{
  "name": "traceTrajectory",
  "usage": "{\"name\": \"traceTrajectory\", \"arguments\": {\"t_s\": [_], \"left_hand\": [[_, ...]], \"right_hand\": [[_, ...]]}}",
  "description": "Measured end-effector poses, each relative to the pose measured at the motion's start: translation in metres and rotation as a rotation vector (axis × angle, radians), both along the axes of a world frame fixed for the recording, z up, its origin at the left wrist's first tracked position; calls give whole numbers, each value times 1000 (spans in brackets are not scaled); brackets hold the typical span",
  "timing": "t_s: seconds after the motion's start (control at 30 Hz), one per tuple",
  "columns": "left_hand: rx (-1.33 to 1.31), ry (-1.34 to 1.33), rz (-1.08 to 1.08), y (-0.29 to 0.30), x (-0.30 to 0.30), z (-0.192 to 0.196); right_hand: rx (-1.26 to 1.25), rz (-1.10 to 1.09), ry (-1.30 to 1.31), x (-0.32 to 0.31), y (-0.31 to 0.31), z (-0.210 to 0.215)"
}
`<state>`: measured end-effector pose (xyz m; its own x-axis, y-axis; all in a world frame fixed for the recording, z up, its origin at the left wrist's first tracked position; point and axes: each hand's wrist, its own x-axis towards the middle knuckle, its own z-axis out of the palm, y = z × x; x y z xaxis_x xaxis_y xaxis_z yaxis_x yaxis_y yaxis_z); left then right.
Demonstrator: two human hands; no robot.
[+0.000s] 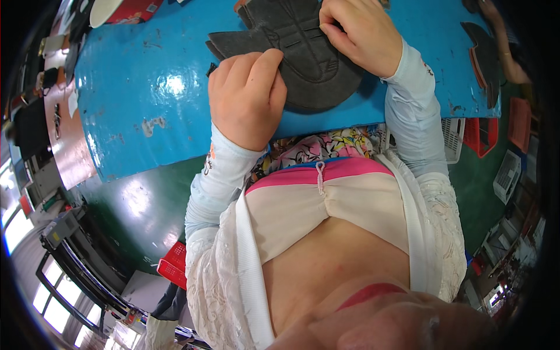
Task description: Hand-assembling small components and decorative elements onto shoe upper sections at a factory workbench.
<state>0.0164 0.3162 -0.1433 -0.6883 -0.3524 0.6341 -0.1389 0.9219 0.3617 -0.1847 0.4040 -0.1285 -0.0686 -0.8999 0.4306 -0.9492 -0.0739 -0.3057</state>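
Piece [318, 87], dark grey, lies at the worktop's [128, 116] near edge — my left hand [245, 96] grasps its left flap, my right hand [364, 38] pinches its right side. Surface lines done; looks unfinished — what's left, I can't tell.

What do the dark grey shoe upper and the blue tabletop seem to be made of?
Dark grey shoe upper: probably suede or a suede-like synthetic; its face looks matte and soft-napped.

Blue tabletop: a glossy paint or coating, judging by bright reflections and worn patches; the base material isn't clear.
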Motion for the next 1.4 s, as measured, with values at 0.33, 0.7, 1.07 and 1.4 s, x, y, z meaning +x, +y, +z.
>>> {"name": "traceTrajectory", "arguments": {"t_s": [0.33, 0.7, 1.07, 1.4], "left_hand": [[-251, -260, -31, 1, -33, 23], [-279, -243, -40, 4, -43, 13], [-232, -430, -20, 7, -46, 19], [-56, -214, -37, 2, -32, 12]], "right_hand": [[-40, 30, -16, -4, -1, -6], [-112, 23, 11, -3, -1, -13], [-153, 125, -238, -17, 14, -2], [-192, -83, -364, -2, 16, 4]]}}
